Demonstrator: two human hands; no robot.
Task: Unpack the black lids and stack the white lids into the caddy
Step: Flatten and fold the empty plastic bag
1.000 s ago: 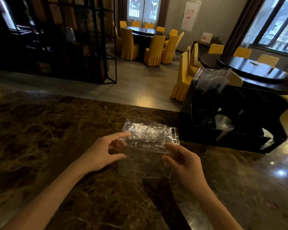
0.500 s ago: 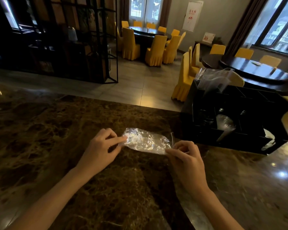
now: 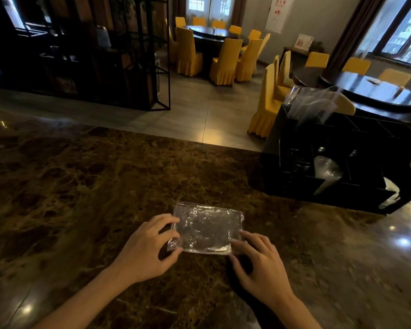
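An empty, crinkled clear plastic bag (image 3: 207, 227) lies folded flat on the brown marble counter (image 3: 81, 191). My left hand (image 3: 150, 248) presses its left edge with spread fingertips. My right hand (image 3: 259, 264) presses its lower right corner. A black compartmented caddy (image 3: 294, 186) stands at the right, apart from both hands. Inside it, dark lids (image 3: 297, 160) sit in one slot and a pale stack of lids (image 3: 328, 172) leans in the slot beside them.
A second clear bag (image 3: 311, 103) sticks up from the caddy's back left slot. Beyond the counter's far edge are yellow-covered chairs (image 3: 266, 103), round dark tables (image 3: 375, 89) and a black metal shelf (image 3: 119, 55) at the left.
The bag was held upright and spread open, then folded over between my hands. Now it lies flat on the counter, nearer to me, with both hands pressing on it.
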